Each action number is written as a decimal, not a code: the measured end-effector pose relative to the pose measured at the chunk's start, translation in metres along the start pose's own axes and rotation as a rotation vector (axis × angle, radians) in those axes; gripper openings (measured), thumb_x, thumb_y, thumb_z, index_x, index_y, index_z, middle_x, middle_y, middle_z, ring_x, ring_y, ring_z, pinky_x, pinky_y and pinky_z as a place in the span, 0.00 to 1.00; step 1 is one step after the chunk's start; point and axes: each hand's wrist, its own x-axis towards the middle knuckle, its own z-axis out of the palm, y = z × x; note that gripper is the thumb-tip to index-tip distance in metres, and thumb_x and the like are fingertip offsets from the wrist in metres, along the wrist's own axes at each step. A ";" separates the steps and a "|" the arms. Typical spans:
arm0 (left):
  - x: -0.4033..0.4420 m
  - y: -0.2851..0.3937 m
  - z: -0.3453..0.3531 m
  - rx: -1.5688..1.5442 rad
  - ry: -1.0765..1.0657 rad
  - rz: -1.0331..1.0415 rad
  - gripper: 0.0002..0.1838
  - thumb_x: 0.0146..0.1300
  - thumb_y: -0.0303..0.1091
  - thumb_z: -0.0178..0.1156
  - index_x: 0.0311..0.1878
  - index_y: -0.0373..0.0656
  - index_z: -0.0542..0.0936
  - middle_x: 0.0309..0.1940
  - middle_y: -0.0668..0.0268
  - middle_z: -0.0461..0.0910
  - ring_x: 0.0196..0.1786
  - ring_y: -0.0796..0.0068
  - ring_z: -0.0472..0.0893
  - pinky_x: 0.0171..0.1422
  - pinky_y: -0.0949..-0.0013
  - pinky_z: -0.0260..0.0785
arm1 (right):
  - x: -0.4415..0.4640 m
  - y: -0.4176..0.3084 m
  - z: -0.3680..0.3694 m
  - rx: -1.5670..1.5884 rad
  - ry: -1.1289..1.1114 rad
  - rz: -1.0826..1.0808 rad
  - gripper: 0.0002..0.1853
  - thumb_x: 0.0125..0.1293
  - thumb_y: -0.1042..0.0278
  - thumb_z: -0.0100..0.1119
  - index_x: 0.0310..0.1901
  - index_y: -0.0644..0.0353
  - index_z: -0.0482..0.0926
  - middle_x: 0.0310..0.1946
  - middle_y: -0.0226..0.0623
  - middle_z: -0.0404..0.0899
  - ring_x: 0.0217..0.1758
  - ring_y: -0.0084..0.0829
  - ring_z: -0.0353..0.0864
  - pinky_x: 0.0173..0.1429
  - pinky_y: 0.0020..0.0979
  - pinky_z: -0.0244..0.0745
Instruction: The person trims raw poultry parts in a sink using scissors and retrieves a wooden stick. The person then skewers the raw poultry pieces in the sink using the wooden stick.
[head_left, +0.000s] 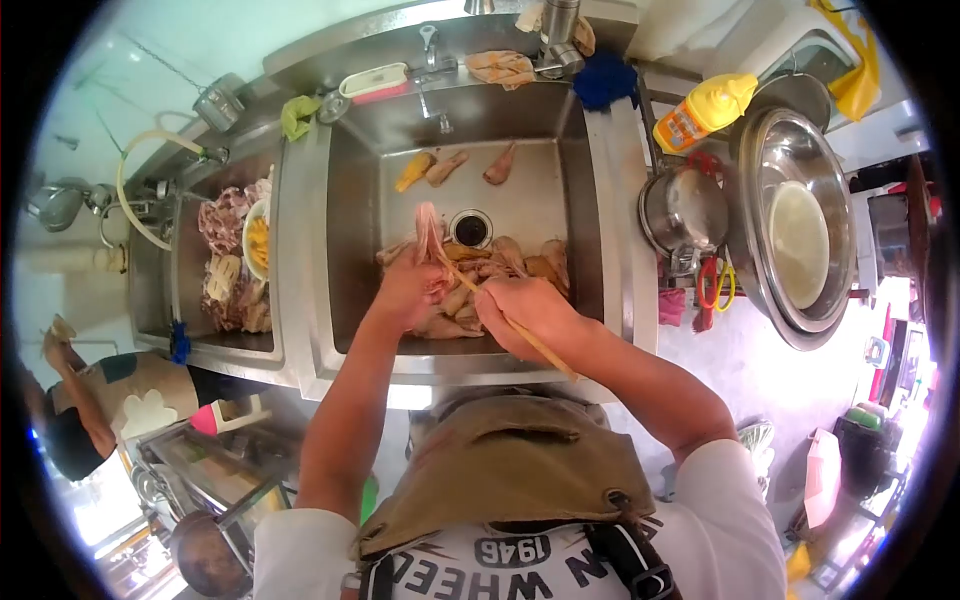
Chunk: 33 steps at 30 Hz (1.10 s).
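Over the deep steel sink point(590, 230), my left hand point(408, 290) is closed round a long pink piece of raw meat point(428, 228) that sticks up above the fingers. Closed as well, my right hand point(525, 310) grips a thin wooden stick point(542, 350). The stick's far end reaches the meat at my left hand; whether it goes inside, I cannot tell. Below both hands lies a pile of raw poultry pieces point(445, 326), partly hidden by them. Behind the drain point(470, 229), a yellow piece point(415, 171) and two browner ones point(446, 169) rest on the sink floor.
A second sink on the left holds raw meat point(222, 222) and a white bowl point(257, 232). On the right are a pot point(686, 212), nested steel basins point(848, 240) and a yellow bottle point(705, 112). The tap point(437, 110) juts over the sink's back. Another person point(100, 400) stands left.
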 end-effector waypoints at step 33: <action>0.011 -0.032 0.010 0.668 0.030 0.325 0.15 0.63 0.34 0.52 0.50 0.37 0.74 0.38 0.58 0.78 0.44 0.67 0.79 0.47 0.65 0.72 | 0.028 0.038 0.033 -0.458 -0.269 0.057 0.09 0.61 0.67 0.51 0.30 0.64 0.76 0.25 0.43 0.81 0.24 0.39 0.82 0.26 0.39 0.76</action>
